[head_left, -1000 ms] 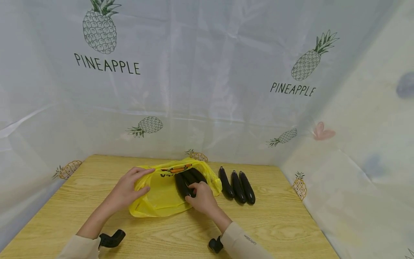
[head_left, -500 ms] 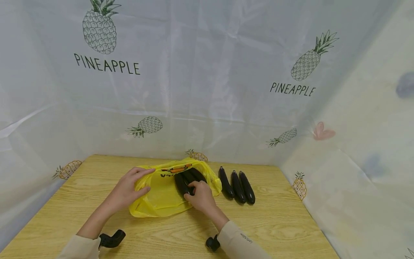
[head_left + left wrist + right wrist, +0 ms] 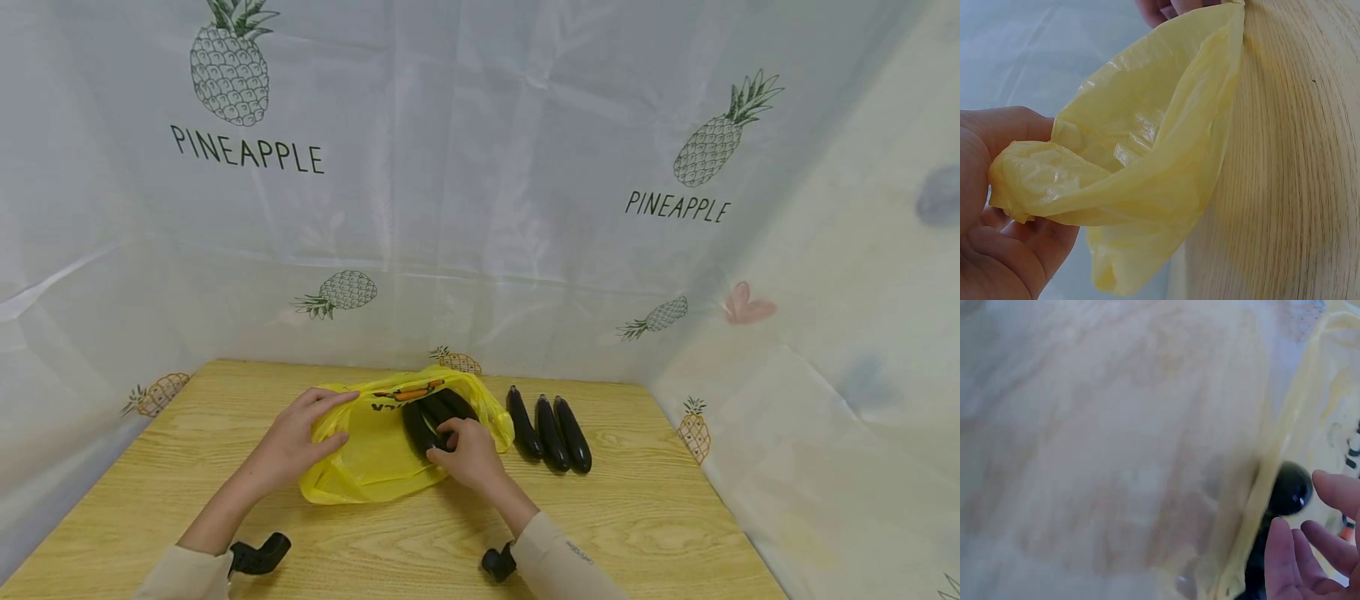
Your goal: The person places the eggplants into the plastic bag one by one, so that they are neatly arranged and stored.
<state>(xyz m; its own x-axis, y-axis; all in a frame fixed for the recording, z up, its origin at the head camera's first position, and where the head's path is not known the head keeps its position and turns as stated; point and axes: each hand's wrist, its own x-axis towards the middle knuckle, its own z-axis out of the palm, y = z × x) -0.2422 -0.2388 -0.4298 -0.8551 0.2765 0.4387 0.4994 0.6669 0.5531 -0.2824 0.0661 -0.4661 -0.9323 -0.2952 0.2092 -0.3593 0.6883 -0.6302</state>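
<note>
A yellow plastic bag [image 3: 378, 467] lies on its side on the table with its mouth toward me. My left hand [image 3: 300, 437] grips the left edge of the mouth, a fold of the bag [image 3: 1054, 181] bunched between thumb and fingers. Inside the bag, toward its right side, several dark eggplants [image 3: 420, 429] lie side by side. My right hand [image 3: 472, 458] reaches into the mouth and holds the near end of one by thumb and fingers. In the right wrist view the eggplant's rounded end [image 3: 1291, 489] shows by the fingertips [image 3: 1280, 534]. The eggplants' far ends are hidden by the bag.
Three more eggplants [image 3: 551, 433] lie side by side on the wooden table [image 3: 637, 517], just right of the bag. A pineapple-printed sheet [image 3: 465, 208] hangs behind the table and along its sides. Black wrist mounts [image 3: 260, 553] stick out at both sleeves.
The leftmost eggplant in the bag has shifted slightly left, together with the thumb of my right hand. My left hand and the three eggplants outside stay where they were.
</note>
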